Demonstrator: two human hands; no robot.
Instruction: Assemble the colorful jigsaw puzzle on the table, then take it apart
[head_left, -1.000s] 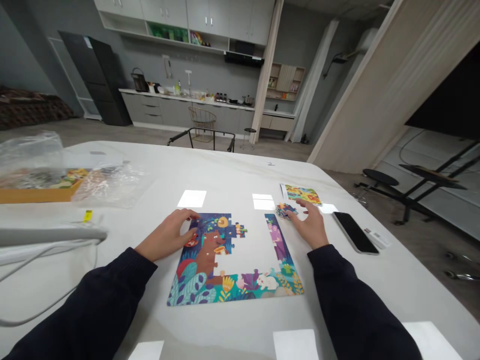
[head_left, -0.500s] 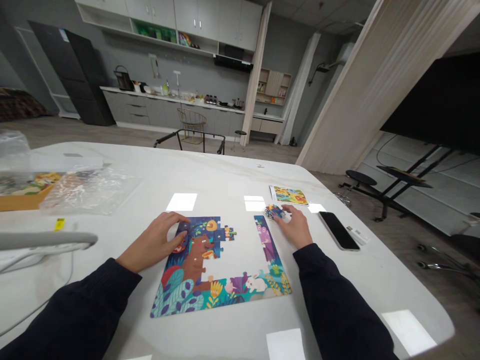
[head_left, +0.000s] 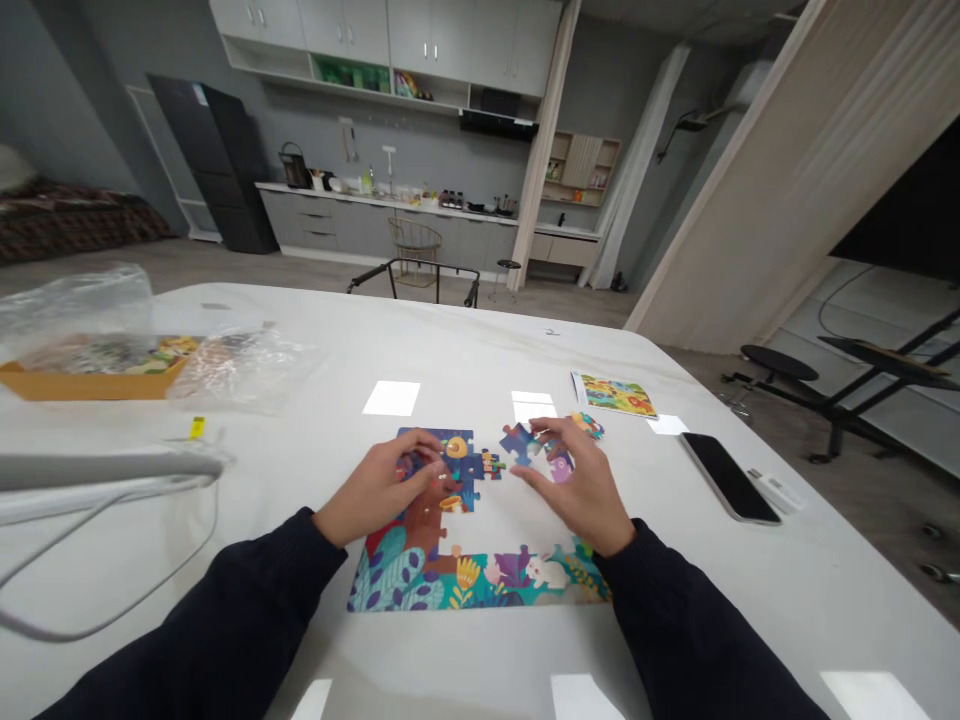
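A partly assembled jigsaw puzzle (head_left: 480, 590) lies on the white table, showing a brown bear, a white rabbit and plants around a bare gap. My left hand (head_left: 382, 487) rests over its upper left part, thumb and fingers apart, holding nothing. Above the gap's upper right, my right hand (head_left: 581, 485) grips a dark blue puzzle piece (head_left: 517, 442) at its fingertips. That hand partly covers the puzzle's right side. Just behind it lie several loose puzzle pieces (head_left: 589, 425).
A colourful picture card (head_left: 616, 394) lies behind the loose pieces. To the right is a phone (head_left: 727, 478) beside a small white object (head_left: 776, 490). At left are an orange box (head_left: 90, 384), crumpled clear plastic (head_left: 240, 365) and a grey arm with a cable (head_left: 112, 480).
My right hand has moved left from the loose pieces to over the puzzle with a blue puzzle piece. My left hand stays at the puzzle's upper left. The view has shifted left.
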